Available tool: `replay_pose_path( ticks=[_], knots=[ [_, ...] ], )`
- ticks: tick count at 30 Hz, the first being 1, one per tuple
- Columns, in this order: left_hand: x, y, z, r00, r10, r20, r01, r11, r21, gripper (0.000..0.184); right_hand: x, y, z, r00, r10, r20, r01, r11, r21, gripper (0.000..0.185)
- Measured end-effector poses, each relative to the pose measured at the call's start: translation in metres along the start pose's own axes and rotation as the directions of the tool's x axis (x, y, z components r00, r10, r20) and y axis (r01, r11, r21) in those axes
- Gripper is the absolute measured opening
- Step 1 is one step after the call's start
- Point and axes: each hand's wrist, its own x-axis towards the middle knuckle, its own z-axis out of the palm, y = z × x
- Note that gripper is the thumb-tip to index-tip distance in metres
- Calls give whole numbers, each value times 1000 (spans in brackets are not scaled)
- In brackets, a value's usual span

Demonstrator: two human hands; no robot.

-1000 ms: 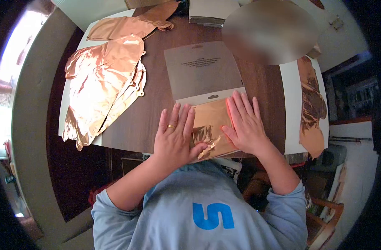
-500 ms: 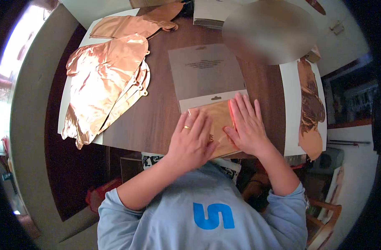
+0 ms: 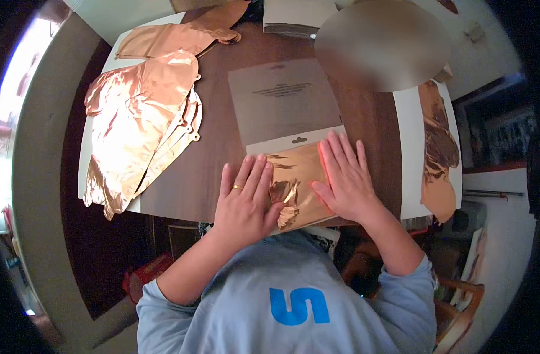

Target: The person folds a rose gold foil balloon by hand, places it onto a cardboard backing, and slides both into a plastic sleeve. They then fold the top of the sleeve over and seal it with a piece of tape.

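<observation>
A folded copper-coloured foil balloon (image 3: pixel 305 171) lies near the table's front edge, against a white strip with a hang hole (image 3: pixel 270 144). Beyond that strip stretches the clear plastic flap (image 3: pixel 288 109) of a packaging bag, printed with small text. Whether the foil is inside the bag or on top of it, I cannot tell. My left hand (image 3: pixel 243 200) rests flat at the foil's left side, fingers extended, a ring on one finger. Flat along the right edge lies my right hand (image 3: pixel 347 180), its thumb over the foil. The foil is creased and shiny near my left thumb.
Several flat copper foil balloons (image 3: pixel 140 112) with small tabs are piled on a white sheet at the left. More folded foil (image 3: pixel 164 38) lies behind them. On the right, a long foil piece (image 3: pixel 438 153) sits on white. A white stack (image 3: pixel 299 16) stands at the back.
My left hand has slid left off the middle of the foil, uncovering its crinkled part. My right hand stays nearly in place. The whole view has shifted slightly.
</observation>
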Motion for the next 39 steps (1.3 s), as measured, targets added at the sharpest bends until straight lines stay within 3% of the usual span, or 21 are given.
replay_pose_path(
  ticks=[3, 7, 13, 16, 19, 26, 31, 39],
  knots=[
    [-1, -6, -7, 1000, -7, 7, 8, 980, -200, 80, 0, 0, 2, 1000, 0, -12, 0, 1000, -4, 81],
    [-4, -11, -13, 987, -127, -97, 86, 934, -346, 77, -2, -1, 4, 999, 0, -47, 0, 1000, 6, 81],
    [19, 39, -14, 995, 86, -48, -92, 984, -155, 70, -1, -3, 6, 999, 25, -48, -25, 1000, 14, 80],
    [31, 47, 21, 995, 69, -68, -70, 998, -4, 74, -2, -2, 7, 999, 22, -44, -22, 1000, 1, 80],
    [39, 45, 25, 991, 58, -123, -58, 998, 2, 77, -2, -1, 8, 999, 30, -35, -30, 999, 12, 80],
    [62, 60, 18, 996, 70, -48, -70, 997, 14, 82, -2, 0, 4, 1000, 13, 22, -12, 998, -60, 80],
    [46, 36, 12, 995, 95, 21, -96, 990, 99, 85, -2, -2, 7, 999, 32, -37, -32, 999, 15, 79],
    [13, 5, 5, 1000, 11, 15, -11, 999, 38, 86, -1, -4, 0, 999, 47, -6, -47, 999, 22, 80]
  ],
)
